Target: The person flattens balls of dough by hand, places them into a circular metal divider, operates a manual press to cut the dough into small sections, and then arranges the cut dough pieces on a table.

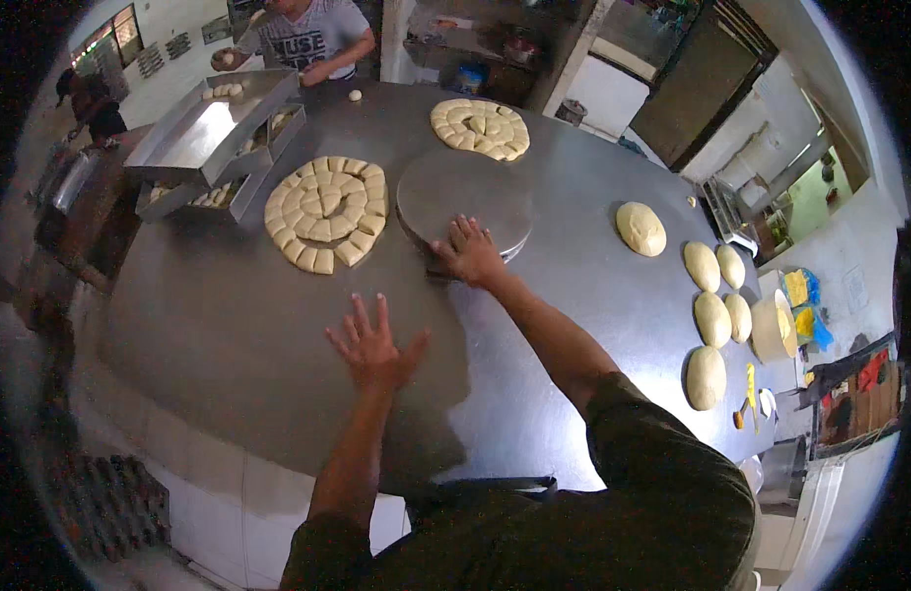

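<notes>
One round, dull-grey disc (465,187), I see, lies flat beneath the spread-fingered right hand (476,260), the left hand (373,355) splayed wide and empty.

- So the left hand (374,362) is palm down, back facing up, fingers (381,317) fanned out pretty wide and pointing away from the body.
- Left thumb (414,348) sticks way out to the right.
- Left forearm (350,455) comes up at a slight lean, more or less in line with the hand.
- Right hand (473,258) is palm down too, reaching farther out than the left, its fingers spread and angled forward and leftish.
- Right forearm (546,330) runs on a long diagonal, forward and inward.
- Both forearms are bare below a dark left sleeve (325,554) and right sleeve (652,453).
</notes>
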Motion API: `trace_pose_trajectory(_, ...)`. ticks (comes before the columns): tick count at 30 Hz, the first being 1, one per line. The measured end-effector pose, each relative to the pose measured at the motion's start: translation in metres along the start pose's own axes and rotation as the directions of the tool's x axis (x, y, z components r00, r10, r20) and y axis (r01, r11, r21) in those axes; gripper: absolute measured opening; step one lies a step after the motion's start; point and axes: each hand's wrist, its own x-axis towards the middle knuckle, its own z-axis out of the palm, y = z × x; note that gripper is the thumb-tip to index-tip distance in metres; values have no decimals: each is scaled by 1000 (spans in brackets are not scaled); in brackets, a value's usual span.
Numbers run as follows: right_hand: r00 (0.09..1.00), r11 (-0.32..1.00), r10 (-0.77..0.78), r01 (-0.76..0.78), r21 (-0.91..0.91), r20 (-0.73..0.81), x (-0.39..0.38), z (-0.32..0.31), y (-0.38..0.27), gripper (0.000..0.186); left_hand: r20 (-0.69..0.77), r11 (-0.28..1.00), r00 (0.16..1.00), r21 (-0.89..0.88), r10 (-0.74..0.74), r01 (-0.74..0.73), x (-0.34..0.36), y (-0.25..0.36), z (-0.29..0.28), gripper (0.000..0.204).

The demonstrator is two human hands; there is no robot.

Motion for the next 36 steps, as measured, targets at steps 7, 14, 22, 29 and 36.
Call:
trace_pose_trajectory(7, 961, 977, -174, 141, -158, -214, -63, 9, -15, 36, 74, 995, 995, 77, -63, 57, -3, 0, -9, 104)
trace_pose_trajectory(14, 984, 988, 91, -108, -109, -155, -7, -51, -13, 31, 37, 996, 997, 53, -72, 70, -5, -13, -4, 106)
trace_pose_trajectory(22, 560, 620, 696, -153, 769, -449, -12, -145, 161, 65, 173, 994, 980, 55, -97, 89, 4, 11, -15, 105)
trace_pose_trajectory(29, -65, -303, 943, 237, 923, 327, -159, -74, 139, 73, 193, 995, 976, 28, -101, 98, 8, -22, 2, 102)
trace_pose_trajectory(36, 418, -341, 814, -218, 914, 403, -311, -17, 64, 54, 375, 995, 922, 62, -94, 76, 17, 2, -6, 98)
